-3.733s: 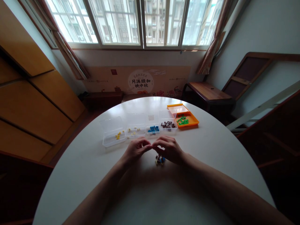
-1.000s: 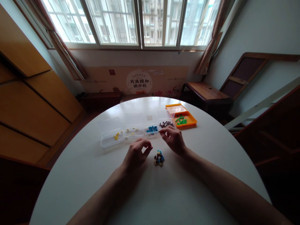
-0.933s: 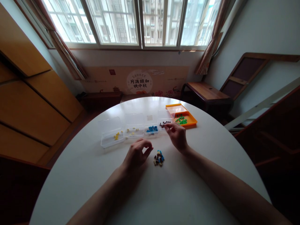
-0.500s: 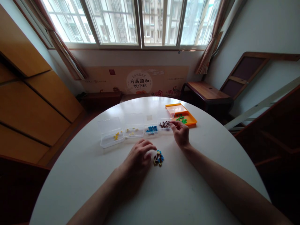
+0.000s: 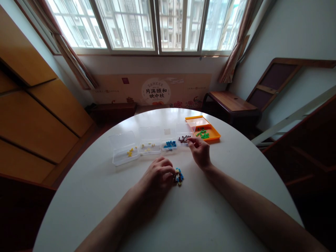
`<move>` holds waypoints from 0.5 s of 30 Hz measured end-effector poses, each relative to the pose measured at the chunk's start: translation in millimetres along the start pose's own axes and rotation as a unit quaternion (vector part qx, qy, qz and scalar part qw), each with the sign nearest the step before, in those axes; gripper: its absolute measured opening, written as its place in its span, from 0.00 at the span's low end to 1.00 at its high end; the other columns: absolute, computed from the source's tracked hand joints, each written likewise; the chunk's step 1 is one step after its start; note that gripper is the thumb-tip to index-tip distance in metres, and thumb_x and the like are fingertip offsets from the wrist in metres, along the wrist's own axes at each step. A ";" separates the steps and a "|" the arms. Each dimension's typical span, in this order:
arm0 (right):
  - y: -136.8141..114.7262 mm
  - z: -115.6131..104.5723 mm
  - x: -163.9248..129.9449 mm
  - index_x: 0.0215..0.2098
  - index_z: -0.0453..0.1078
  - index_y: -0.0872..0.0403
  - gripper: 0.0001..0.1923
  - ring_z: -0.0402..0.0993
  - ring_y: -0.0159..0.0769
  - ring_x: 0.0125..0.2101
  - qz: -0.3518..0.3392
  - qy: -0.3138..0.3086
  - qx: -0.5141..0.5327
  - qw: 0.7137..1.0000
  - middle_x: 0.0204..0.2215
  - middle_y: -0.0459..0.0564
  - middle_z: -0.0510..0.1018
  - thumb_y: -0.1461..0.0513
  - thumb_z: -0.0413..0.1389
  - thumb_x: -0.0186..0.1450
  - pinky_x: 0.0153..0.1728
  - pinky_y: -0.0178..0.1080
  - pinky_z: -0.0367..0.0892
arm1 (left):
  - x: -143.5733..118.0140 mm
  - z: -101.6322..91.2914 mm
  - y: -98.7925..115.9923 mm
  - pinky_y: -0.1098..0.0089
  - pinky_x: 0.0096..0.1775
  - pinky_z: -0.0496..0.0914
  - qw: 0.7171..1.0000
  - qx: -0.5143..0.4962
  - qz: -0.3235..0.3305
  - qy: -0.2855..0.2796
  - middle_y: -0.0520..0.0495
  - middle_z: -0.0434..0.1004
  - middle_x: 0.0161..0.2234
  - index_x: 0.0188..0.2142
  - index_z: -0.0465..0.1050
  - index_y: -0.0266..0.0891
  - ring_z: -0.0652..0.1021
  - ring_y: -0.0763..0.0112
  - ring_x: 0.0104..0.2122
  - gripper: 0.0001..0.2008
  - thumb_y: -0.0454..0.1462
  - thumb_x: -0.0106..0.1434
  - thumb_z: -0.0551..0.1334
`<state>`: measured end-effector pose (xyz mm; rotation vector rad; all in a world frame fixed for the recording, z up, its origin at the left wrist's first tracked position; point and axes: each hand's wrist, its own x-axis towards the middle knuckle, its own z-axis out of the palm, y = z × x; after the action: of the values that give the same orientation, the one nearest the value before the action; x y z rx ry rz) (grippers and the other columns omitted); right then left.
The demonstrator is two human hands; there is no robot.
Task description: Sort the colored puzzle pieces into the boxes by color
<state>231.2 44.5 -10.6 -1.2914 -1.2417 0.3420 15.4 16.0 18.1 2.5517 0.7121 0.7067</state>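
A small pile of mixed pieces [image 5: 179, 176], blue, yellow and dark, lies on the round white table [image 5: 183, 217]. My left hand [image 5: 159, 174] rests just left of the pile, its curled fingertips touching the pile's edge; whether they pinch a piece is hidden. My right hand [image 5: 200, 151] reaches forward, its fingertips at the near right corner of the clear box of dark brown pieces [image 5: 183, 139]. I see nothing between its fingers.
A row of open boxes stands beyond the hands: a clear box with yellow pieces [image 5: 125, 153], one with pale yellow pieces [image 5: 150, 146], one with blue pieces [image 5: 169, 144], and an orange box with green pieces [image 5: 203, 132]. A wooden bench [image 5: 231, 102] stands behind the table.
My right hand carried a dark piece from the pile to the brown-piece box and has drawn back slightly. My left hand slid right and curled its fingers onto the pile.
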 end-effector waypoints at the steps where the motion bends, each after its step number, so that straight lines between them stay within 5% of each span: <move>1: -1.0 0.1 -0.7 0.33 0.76 0.55 0.09 0.66 0.31 0.22 -0.008 -0.003 -0.005 1.000 0.28 0.48 0.78 0.58 0.56 0.61 0.28 0.35 0.66 | 0.2 0.3 -0.3 0.68 0.40 0.69 1.000 0.000 -0.001 0.001 0.46 0.75 0.33 0.32 0.77 0.42 0.72 0.67 0.35 0.07 0.30 0.59 0.61; 5: -7.3 -0.1 -3.5 0.33 0.76 0.55 0.08 0.65 0.30 0.22 -0.039 -0.017 -0.019 0.999 0.27 0.47 0.77 0.60 0.56 0.62 0.28 0.35 0.66 | 0.8 2.3 -5.2 0.68 0.40 0.69 1.000 -0.004 -0.009 0.013 0.46 0.76 0.32 0.30 0.76 0.41 0.72 0.67 0.35 0.05 0.32 0.60 0.61; 9: -15.3 -0.1 -8.8 0.33 0.75 0.54 0.07 0.64 0.29 0.21 -0.101 -0.058 -0.013 0.993 0.25 0.46 0.74 0.62 0.55 0.63 0.26 0.34 0.65 | 3.5 1.9 -12.6 0.70 0.37 0.68 0.993 -0.062 -0.057 0.084 0.47 0.76 0.30 0.29 0.75 0.39 0.74 0.69 0.33 0.04 0.35 0.61 0.63; 15: -32.1 3.6 -24.3 0.37 0.74 0.52 0.06 0.65 0.28 0.22 -0.232 -0.180 0.024 0.956 0.27 0.46 0.75 0.62 0.58 0.61 0.26 0.32 0.65 | 7.5 -3.6 -16.1 0.74 0.29 0.67 0.944 -0.207 -0.185 0.178 0.49 0.76 0.25 0.29 0.76 0.36 0.72 0.74 0.25 0.10 0.41 0.57 0.66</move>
<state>205.5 16.7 3.7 -0.8790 -1.7889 0.2705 13.1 33.8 15.8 1.8612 1.0032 1.0643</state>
